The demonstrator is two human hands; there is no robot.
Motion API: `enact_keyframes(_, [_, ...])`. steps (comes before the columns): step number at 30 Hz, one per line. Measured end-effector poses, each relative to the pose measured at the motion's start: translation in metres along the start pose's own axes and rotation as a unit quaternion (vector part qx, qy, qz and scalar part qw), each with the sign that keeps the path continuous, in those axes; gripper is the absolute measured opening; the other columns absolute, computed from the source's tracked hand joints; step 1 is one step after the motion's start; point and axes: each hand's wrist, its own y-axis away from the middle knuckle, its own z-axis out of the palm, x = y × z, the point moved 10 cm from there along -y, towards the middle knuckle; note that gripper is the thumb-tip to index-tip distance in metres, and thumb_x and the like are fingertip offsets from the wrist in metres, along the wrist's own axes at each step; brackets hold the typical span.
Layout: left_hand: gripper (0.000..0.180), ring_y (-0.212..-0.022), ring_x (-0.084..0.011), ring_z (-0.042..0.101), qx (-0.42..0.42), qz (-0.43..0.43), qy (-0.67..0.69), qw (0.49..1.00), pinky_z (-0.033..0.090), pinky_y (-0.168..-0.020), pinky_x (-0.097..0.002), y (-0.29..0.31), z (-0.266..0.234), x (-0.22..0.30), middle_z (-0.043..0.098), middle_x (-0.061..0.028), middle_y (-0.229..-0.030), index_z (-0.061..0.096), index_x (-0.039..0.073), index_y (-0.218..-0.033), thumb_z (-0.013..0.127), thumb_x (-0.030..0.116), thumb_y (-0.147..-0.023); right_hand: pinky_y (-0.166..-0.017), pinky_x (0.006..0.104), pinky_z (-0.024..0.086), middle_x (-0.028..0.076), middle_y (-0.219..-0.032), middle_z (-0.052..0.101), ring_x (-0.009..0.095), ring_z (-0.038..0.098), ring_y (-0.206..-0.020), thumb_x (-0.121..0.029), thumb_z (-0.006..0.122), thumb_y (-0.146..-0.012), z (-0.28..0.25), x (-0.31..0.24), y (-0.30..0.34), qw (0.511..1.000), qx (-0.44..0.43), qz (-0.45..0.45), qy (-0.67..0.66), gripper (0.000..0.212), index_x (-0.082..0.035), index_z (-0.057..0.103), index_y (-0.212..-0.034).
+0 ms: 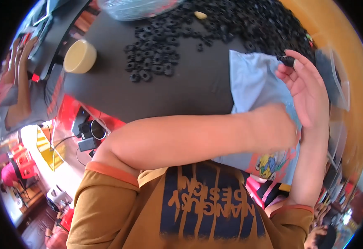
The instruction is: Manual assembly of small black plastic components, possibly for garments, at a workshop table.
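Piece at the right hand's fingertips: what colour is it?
The piece is black, showing best in the head view.

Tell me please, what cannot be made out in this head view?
- Head view: fingers of the left hand, hidden by its own back.
- Head view: small black rounded piece, partly covered by the right hand.
- Head view: clear rounded plastic bag, cut off by top edge.

Seemingly a small workshop for hand work: a broad heap of small, black, moulded-looking parts [268,31] covers the far end of a flat dark-grey table [198,89], another person's bare forearm [23,89] shows at the left, and red, plastic-looking chairs [23,161] stand farther off
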Motion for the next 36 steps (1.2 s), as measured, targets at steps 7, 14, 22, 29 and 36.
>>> enact_keyframes(7, [0.012, -0.066, -0.0217, 0.057, 0.071, -0.025, 0.034, 0.997, 0.043, -0.062, -0.0337, -0.001, -0.005, -0.021, 0.054, -0.0028, -0.071, 0.056, 0.009, -0.074, 0.064, 0.013, -0.065, -0.092, 0.0339, 0.048, 0.013, -0.103, 0.061, 0.020, 0.060, -0.097, -0.011, 0.051, -0.090, -0.053, 0.019, 0.027, 0.986, 0.018, 0.013, -0.165, 0.031, 0.007, 0.052, -0.115])
enact_keyframes(14, [0.025, -0.061, -0.0183, 0.055, 0.100, -0.031, -0.016, 0.994, 0.043, -0.058, -0.0310, 0.000, -0.023, -0.019, 0.053, 0.0004, -0.068, 0.063, 0.007, -0.092, 0.064, 0.010, -0.067, -0.083, 0.0327, 0.053, 0.016, -0.103, 0.063, 0.020, 0.065, -0.089, -0.012, 0.054, -0.089, -0.073, 0.021, 0.058, 0.973, 0.001, 0.005, -0.229, 0.030, 0.006, 0.053, -0.113])
enact_keyframes(22, [0.019, -0.072, -0.0271, 0.058, 0.061, -0.140, -0.048, 0.987, 0.046, -0.065, -0.0324, 0.000, -0.031, -0.054, 0.060, -0.0109, -0.079, 0.065, 0.001, -0.095, 0.064, 0.004, -0.076, -0.069, 0.0258, 0.051, 0.006, -0.082, 0.061, 0.014, 0.062, -0.075, -0.013, 0.055, -0.090, -0.101, 0.019, 0.062, 0.968, 0.168, 0.033, -0.184, 0.020, 0.001, 0.058, -0.104])
enact_keyframes(29, [0.021, -0.070, -0.0207, 0.057, 0.058, -0.207, -0.059, 0.975, 0.045, -0.062, -0.0268, 0.006, -0.036, -0.075, 0.057, -0.0091, -0.081, 0.065, 0.002, -0.097, 0.060, -0.002, -0.077, -0.069, 0.0285, 0.052, 0.010, -0.086, 0.063, 0.017, 0.063, -0.074, -0.016, 0.054, -0.090, -0.106, 0.021, 0.058, 0.970, 0.172, 0.015, -0.173, 0.024, 0.002, 0.058, -0.107])
enact_keyframes(36, [0.025, -0.069, -0.0222, 0.057, 0.047, -0.086, 0.074, 0.992, 0.047, -0.062, -0.0292, -0.005, -0.017, -0.033, 0.060, -0.0109, -0.084, 0.066, 0.001, -0.092, 0.067, -0.004, -0.068, -0.067, 0.0275, 0.051, 0.010, -0.085, 0.063, 0.016, 0.062, -0.072, -0.015, 0.056, -0.089, -0.105, 0.026, 0.061, 0.966, 0.193, 0.043, -0.164, 0.024, 0.002, 0.059, -0.105])
